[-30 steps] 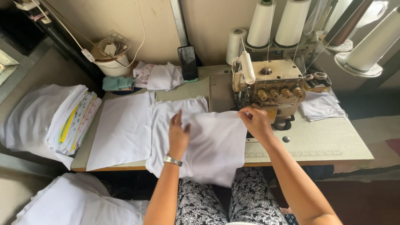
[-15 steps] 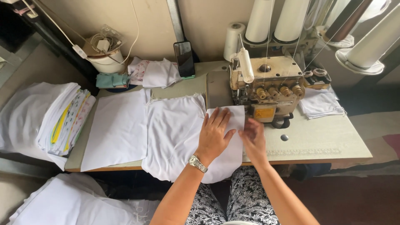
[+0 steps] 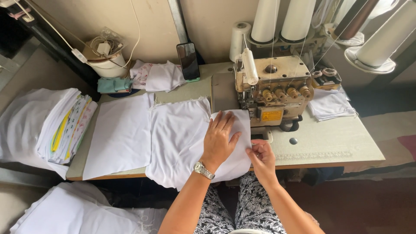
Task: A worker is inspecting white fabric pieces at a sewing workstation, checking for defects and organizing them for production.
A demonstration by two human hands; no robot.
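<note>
Stacks of folded white cloth [image 3: 47,121] are sitting at the table's left end, with a flat white panel [image 3: 121,134] lying beside them. The white fabric piece [image 3: 182,138] is lying mid-table, hanging over the front edge. The left hand [image 3: 219,141] is pressing it flat, fingers spread; the right hand [image 3: 261,157] is pinching its right edge, just before the sewing machine [image 3: 273,86].
</note>
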